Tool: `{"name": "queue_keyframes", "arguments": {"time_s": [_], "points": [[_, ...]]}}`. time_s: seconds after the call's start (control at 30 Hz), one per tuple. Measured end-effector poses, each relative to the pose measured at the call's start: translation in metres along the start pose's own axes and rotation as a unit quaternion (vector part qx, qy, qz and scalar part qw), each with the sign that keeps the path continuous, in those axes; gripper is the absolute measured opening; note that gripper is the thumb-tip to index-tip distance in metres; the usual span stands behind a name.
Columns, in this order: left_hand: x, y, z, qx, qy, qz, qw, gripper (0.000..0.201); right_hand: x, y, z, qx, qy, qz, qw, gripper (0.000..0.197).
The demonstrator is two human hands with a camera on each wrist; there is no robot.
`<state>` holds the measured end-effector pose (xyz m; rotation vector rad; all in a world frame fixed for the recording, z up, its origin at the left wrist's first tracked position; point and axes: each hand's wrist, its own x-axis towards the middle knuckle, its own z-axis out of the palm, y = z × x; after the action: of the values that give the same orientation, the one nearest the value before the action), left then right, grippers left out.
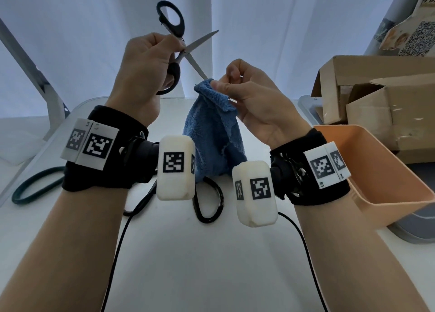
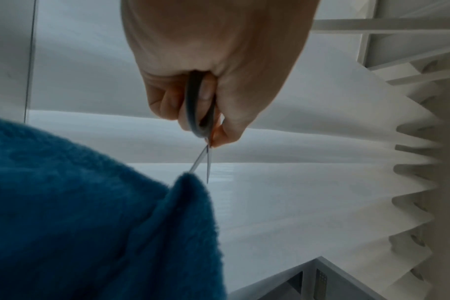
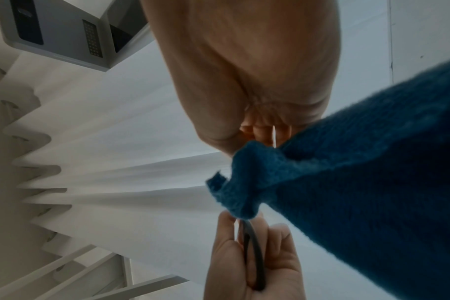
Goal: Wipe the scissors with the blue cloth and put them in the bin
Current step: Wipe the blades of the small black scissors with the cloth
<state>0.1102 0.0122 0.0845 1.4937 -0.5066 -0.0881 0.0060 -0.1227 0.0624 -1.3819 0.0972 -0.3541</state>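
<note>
Far left of the head view: a dark green loop (image 1: pixel 35 187) lies flat on the white table (image 1: pixel 211 264), partly cut off by the left wristband. Upper left: a grey metal strut (image 1: pixel 33 76) slants before pleated white curtains (image 1: pixel 270 29).

Left of centre: the left hand (image 1: pixel 143 69) is closed around the lower black handle of the scissors (image 1: pixel 175 50), thumb pressed near the pivot. The blades are spread in an X; one points to the upper right, the other runs down to the cloth edge and touches it.

Centre: the blue cloth (image 1: pixel 214 132), thick and fleecy, hangs in a loose cone to the tabletop. Black loops (image 1: pixel 208 201), shape unclear, lie behind its foot, partly hidden by the white marker blocks on both wrists. Thin black cables trail toward the bottom edge.

Right of centre: the right hand (image 1: pixel 256 99) pinches the cloth's top fold between thumb and forefinger.

Right: a smooth orange plastic bin (image 1: pixel 381 170) stands open on the table, just beside the right wrist. Behind it are torn brown cardboard boxes (image 1: pixel 376 99).
</note>
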Motion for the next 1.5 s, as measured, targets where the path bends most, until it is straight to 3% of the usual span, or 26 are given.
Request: {"name": "queue_keyframes", "arguments": {"time_s": [0.23, 0.5, 0.6, 0.7, 0.8, 0.93, 1.1, 1.3, 1.4, 1.5], "points": [[0.010, 0.004, -0.037, -0.036, 0.076, -0.026, 0.996, 0.020, 0.002, 0.005, -0.012, -0.015, 0.038, 0.037, 0.998, 0.031], [0.001, -0.002, -0.003, 0.032, -0.068, -0.012, 0.997, 0.025, 0.005, 0.010, 0.001, 0.034, 0.019, 0.025, 0.999, 0.023], [-0.001, -0.005, 0.006, 0.036, -0.076, -0.017, 0.996, 0.025, 0.003, 0.012, 0.005, 0.012, 0.005, 0.030, 0.999, 0.026], [-0.001, -0.005, 0.005, 0.037, -0.043, -0.009, 0.998, 0.024, 0.002, 0.009, 0.004, -0.019, -0.015, 0.033, 0.999, 0.030], [0.003, -0.001, -0.010, -0.003, 0.029, -0.011, 1.000, 0.019, 0.000, 0.004, 0.003, -0.053, -0.014, 0.032, 0.998, 0.032], [0.006, 0.001, -0.028, -0.037, 0.074, -0.025, 0.996, 0.018, -0.002, -0.001, 0.003, -0.078, 0.032, 0.005, 0.996, 0.020], [0.002, 0.002, -0.016, -0.007, 0.055, -0.029, 0.998, 0.017, -0.002, -0.011, -0.002, -0.021, 0.099, -0.065, 0.993, 0.013], [0.000, 0.002, -0.004, 0.012, 0.034, -0.029, 0.999, 0.014, 0.006, -0.011, -0.022, -0.015, 0.224, -0.157, 0.962, 0.011], [0.001, 0.001, -0.003, 0.008, 0.030, -0.035, 0.999, 0.014, 0.013, -0.001, -0.029, -0.070, 0.256, -0.141, 0.954, 0.012], [0.001, 0.000, -0.001, -0.005, 0.015, -0.035, 0.999, 0.021, 0.018, 0.011, -0.031, -0.140, 0.240, -0.047, 0.959, 0.013]]}}
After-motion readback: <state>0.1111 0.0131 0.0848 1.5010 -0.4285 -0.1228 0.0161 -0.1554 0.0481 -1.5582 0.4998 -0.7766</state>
